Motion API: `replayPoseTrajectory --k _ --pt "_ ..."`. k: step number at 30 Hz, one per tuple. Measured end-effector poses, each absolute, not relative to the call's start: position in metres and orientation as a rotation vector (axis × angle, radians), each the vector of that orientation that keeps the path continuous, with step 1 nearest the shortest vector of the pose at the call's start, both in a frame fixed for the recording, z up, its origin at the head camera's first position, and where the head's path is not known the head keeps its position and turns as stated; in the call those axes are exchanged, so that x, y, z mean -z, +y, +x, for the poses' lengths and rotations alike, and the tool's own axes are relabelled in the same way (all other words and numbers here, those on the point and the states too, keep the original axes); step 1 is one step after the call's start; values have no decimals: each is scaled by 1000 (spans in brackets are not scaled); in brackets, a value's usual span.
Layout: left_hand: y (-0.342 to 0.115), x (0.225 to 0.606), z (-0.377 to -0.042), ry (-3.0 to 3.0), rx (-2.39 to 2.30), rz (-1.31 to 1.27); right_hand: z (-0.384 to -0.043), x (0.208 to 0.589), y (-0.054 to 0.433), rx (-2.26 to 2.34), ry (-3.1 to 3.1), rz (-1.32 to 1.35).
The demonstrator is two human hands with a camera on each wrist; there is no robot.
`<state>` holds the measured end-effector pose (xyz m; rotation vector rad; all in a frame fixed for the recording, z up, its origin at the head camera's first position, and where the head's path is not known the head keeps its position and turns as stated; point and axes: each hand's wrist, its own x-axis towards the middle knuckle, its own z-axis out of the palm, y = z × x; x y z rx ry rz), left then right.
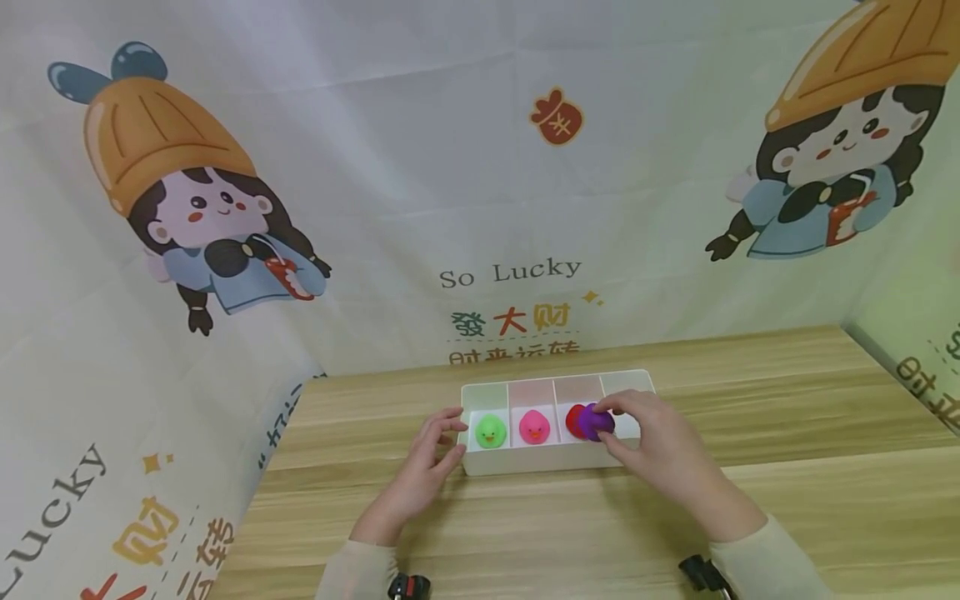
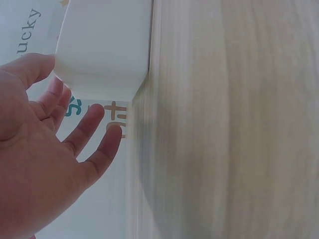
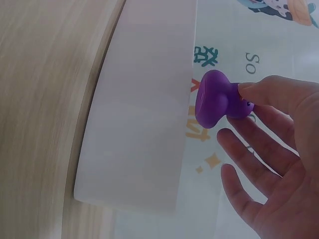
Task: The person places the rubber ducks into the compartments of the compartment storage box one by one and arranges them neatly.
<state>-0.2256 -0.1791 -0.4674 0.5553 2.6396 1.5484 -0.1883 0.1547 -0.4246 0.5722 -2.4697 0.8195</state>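
A long white box (image 1: 540,460) with a row of compartments stands on the table. In it lie a green rubber duck (image 1: 491,432), a pink rubber duck (image 1: 535,427) and a red rubber duck (image 1: 574,421), each in its own compartment. My right hand (image 1: 667,442) pinches a purple rubber duck (image 3: 214,99) between thumb and fingers, above the box's right part. In the head view the purple duck partly covers the red one. At the box's left end, my left hand (image 1: 420,475) rests with thumb and fingertips against the corner, its fingers loosely bent and spread.
The wooden table (image 1: 525,533) runs back to a pale printed cloth (image 1: 390,208) with cartoon figures and lettering. Below each hand a dark wrist device (image 1: 408,586) shows near the sleeve.
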Motion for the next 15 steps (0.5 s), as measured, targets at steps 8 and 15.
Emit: replayPoseTrajectory --k 8,15 --pt "-180 468 -226 2636 -1549 555 -191 424 163 -841 -2506 509" --pt "-181 468 -227 2622 -1556 571 -195 425 172 -859 -2565 479"
